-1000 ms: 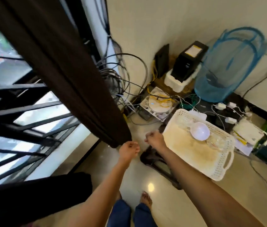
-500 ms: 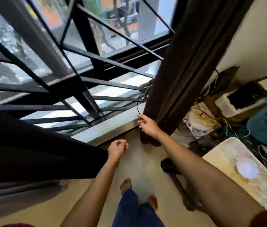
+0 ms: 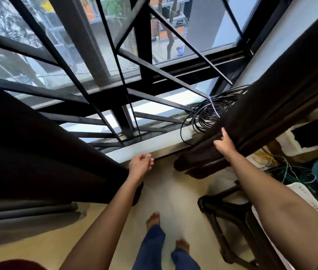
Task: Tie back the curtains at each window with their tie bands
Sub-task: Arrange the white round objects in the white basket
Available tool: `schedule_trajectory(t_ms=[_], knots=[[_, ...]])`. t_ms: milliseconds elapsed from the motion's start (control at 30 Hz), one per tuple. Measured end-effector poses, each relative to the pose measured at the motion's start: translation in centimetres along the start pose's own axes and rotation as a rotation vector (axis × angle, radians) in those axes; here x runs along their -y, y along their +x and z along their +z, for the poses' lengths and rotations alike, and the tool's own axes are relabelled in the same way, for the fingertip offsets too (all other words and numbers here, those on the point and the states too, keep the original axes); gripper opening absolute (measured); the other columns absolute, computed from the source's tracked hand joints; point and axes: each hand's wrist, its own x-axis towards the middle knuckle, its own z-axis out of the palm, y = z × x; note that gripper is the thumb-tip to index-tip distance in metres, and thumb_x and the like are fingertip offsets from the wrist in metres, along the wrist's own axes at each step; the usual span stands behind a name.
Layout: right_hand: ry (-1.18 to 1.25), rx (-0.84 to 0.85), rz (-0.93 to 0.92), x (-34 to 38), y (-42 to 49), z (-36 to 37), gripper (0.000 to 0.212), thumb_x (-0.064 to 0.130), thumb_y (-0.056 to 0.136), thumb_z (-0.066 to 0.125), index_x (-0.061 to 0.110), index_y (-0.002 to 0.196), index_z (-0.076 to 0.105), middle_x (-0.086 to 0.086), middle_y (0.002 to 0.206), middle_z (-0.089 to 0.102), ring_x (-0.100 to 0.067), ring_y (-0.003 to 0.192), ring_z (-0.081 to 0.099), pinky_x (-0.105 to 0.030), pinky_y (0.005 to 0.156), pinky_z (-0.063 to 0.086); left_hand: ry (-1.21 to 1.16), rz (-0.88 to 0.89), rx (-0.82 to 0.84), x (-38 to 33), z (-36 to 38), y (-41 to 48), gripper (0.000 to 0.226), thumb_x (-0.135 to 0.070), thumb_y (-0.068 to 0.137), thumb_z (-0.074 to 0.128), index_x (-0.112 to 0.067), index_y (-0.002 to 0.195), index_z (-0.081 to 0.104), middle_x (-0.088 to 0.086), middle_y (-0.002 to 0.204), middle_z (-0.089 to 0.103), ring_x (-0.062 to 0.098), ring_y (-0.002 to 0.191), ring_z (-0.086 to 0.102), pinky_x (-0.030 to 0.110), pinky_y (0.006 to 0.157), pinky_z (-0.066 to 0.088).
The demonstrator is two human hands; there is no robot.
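Note:
A dark brown curtain [image 3: 255,117] hangs bunched at the right side of the barred window [image 3: 99,78]. My right hand [image 3: 223,144] lies against its lower folds, thumb up along the fabric and fingers wrapped round the edge. A second dark curtain [image 3: 37,152] hangs at the left. My left hand [image 3: 141,163] is in a loose fist beside that curtain's edge and holds nothing I can see. No tie band shows.
A coil of black cable [image 3: 208,114] lies on the window sill just behind the right curtain. A dark stool [image 3: 232,215] stands at my right, with a white basket [image 3: 310,201], loose wires [image 3: 282,168] and boxes on the floor beyond. My bare feet [image 3: 153,219] stand on the tile.
The view has swung up from the floor clutter toward the window. My right hand moved up and right along the right curtain's folds. My left hand stayed fisted.

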Motion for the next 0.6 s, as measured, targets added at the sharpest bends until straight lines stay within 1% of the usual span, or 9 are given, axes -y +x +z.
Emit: schedule_trajectory(t_ms=[167,267,333,433,500,600], knots=[[-0.009,0.001,0.001,-0.9,-0.2,-0.9,0.075,0.007,0.085,0.051,0.024,0.151,0.019,-0.016,0.144,0.043,-0.03,0.13,0.043,-0.034,0.111,0.034,-0.011,0.02,-0.019,0.8,0.4,-1.4,0.02,-0.018,0.097,0.052,-0.006,0.106,0.064,0.0,0.082,0.065,0.006,0.069,0.06,0.012,0.056,0.051],[-0.021,0.029,-0.025,-1.2,-1.4,-0.7,0.074,0.007,0.086,0.053,0.022,0.15,0.02,-0.016,0.143,0.044,-0.028,0.129,0.044,-0.031,0.108,0.035,-0.025,0.014,-0.026,1.9,0.9,-2.8,0.021,-0.017,0.097,0.05,-0.004,0.107,0.062,0.0,0.081,0.065,0.006,0.066,0.059,0.011,0.054,0.049],[-0.053,0.056,-0.043,-1.4,-2.3,-0.3,0.073,0.009,0.086,0.054,0.02,0.15,0.021,-0.016,0.142,0.045,-0.029,0.128,0.046,-0.03,0.105,0.036,-0.048,0.015,-0.04,2.5,1.1,-4.0,0.019,-0.017,0.097,0.05,-0.006,0.105,0.063,0.0,0.081,0.065,0.006,0.066,0.059,0.012,0.054,0.049],[-0.093,0.093,-0.084,-1.8,-4.5,0.6,0.073,0.011,0.084,0.056,0.02,0.149,0.024,-0.016,0.142,0.045,-0.03,0.129,0.045,-0.033,0.107,0.037,-0.079,0.031,-0.076,3.7,1.1,-5.9,0.016,-0.017,0.096,0.051,-0.009,0.102,0.063,0.002,0.084,0.066,0.005,0.067,0.06,0.013,0.056,0.05],[-0.104,0.123,-0.119,-1.9,-5.9,1.4,0.072,0.012,0.084,0.056,0.021,0.149,0.026,-0.016,0.142,0.046,-0.029,0.13,0.044,-0.031,0.107,0.036,-0.114,0.027,-0.092,4.3,0.8,-6.9,0.017,-0.017,0.096,0.052,-0.007,0.103,0.064,0.003,0.084,0.067,0.006,0.067,0.06,0.016,0.058,0.052],[-0.145,0.195,-0.195,-1.9,-8.9,3.0,0.07,0.013,0.085,0.055,0.02,0.149,0.027,-0.014,0.141,0.046,-0.029,0.128,0.045,-0.027,0.1,0.036,-0.163,0.016,-0.13,5.8,-0.3,-8.7,0.019,-0.017,0.095,0.052,-0.006,0.104,0.065,0.002,0.082,0.068,0.008,0.07,0.062,0.021,0.064,0.052]])
